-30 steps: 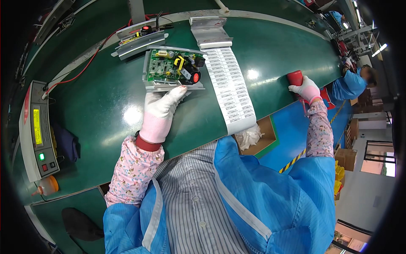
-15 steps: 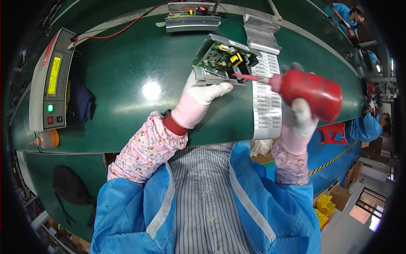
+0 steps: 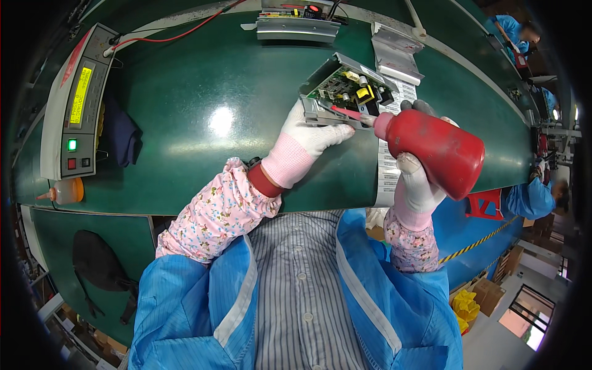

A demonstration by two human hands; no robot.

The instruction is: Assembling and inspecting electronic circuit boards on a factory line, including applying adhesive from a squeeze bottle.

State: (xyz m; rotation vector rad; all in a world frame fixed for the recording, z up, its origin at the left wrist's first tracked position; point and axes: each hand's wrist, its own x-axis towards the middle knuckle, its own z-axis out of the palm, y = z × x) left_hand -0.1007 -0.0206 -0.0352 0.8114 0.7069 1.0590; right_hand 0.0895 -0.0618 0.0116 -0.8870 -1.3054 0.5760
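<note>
My left hand (image 3: 304, 139), in a white and pink glove, is closed on the near edge of a circuit board in a metal bracket (image 3: 349, 88). The board is tilted, showing green circuitry, a yellow-wrapped transformer and dark parts. My right hand (image 3: 418, 185), gloved too, grips a red squeeze bottle (image 3: 435, 148) tipped sideways. Its thin red nozzle points left, and its tip is at the board's near side; whether it touches cannot be made out. Below the bottle a strip of printed labels (image 3: 387, 179) lies on the green bench, partly hidden.
A tester with a lit yellow screen (image 3: 80, 95) stands at the left, beside a dark blue cloth (image 3: 122, 134) and an orange-and-clear bottle (image 3: 66, 191). Another bracketed unit (image 3: 296, 29) and an empty metal bracket (image 3: 396, 54) lie at the back. People in blue work at the far right.
The red bottle has moved left and tilted further, its nozzle now farther over the board's near side. Most bench items appear slightly shifted as the view moved.
</note>
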